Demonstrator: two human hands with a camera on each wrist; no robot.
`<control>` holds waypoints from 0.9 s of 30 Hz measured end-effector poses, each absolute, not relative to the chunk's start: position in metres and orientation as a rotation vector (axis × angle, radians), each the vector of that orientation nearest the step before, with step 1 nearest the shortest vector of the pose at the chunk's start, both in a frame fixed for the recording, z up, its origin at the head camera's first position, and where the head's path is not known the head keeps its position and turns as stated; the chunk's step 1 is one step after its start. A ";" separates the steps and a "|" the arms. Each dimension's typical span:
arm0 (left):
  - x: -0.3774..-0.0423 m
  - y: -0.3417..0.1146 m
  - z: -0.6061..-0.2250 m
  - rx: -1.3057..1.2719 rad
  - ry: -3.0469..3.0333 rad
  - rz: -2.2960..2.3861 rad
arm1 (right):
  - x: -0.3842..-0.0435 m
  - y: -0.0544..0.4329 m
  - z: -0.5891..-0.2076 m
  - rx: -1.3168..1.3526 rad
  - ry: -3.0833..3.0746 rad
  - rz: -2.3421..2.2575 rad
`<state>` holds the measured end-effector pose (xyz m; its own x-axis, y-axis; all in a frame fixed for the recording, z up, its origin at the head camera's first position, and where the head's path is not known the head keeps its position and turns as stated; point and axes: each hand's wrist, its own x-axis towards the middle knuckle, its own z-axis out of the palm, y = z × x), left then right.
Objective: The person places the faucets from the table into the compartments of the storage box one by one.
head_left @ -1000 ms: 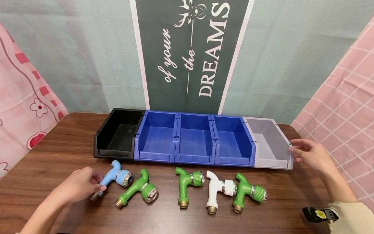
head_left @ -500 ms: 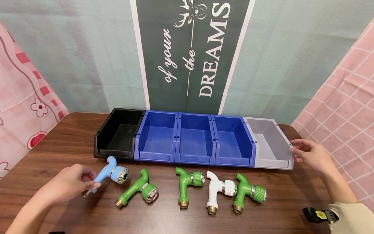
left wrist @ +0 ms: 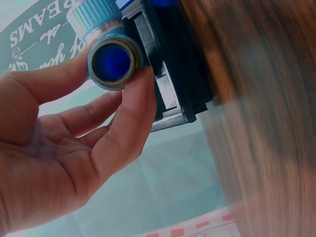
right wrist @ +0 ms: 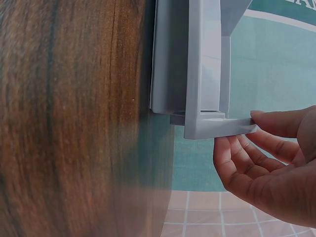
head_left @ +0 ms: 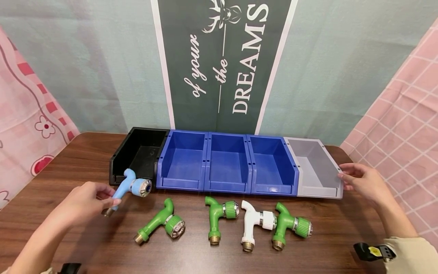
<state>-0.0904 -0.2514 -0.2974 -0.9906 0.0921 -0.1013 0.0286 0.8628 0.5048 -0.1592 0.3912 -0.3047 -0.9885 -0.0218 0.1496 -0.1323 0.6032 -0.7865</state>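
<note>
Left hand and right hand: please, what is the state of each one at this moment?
Left hand: closed, holding the light blue faucet.
Right hand: closed, pinching the side edge of the gray bin.

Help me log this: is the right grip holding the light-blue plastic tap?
No, the right grip pinches the grey rectangular plastic bin.

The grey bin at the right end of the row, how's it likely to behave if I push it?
The grey bin looks like thin-walled plastic, so probably light but stiff. Low and broad, it should probably slide rather than tip. Pushed left, it would likely press against the blue bin beside it.
</note>
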 end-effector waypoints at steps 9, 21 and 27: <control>-0.101 -0.249 -0.294 0.035 2.949 0.778 | -0.159 0.391 -0.305 0.128 -2.693 1.364; -0.114 -0.245 -0.289 -0.022 3.007 0.788 | -0.159 0.391 -0.305 0.128 -2.699 1.357; -0.122 -0.242 -0.288 -0.056 2.988 0.841 | -0.159 0.392 -0.305 0.125 -2.703 1.372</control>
<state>-0.1221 -0.2415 -0.2884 -0.9987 -0.0245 -0.0455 -0.0446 0.8528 0.5204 -0.1593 0.3918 -0.3050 -0.9907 -0.0244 0.1335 -0.1222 0.5888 -0.7990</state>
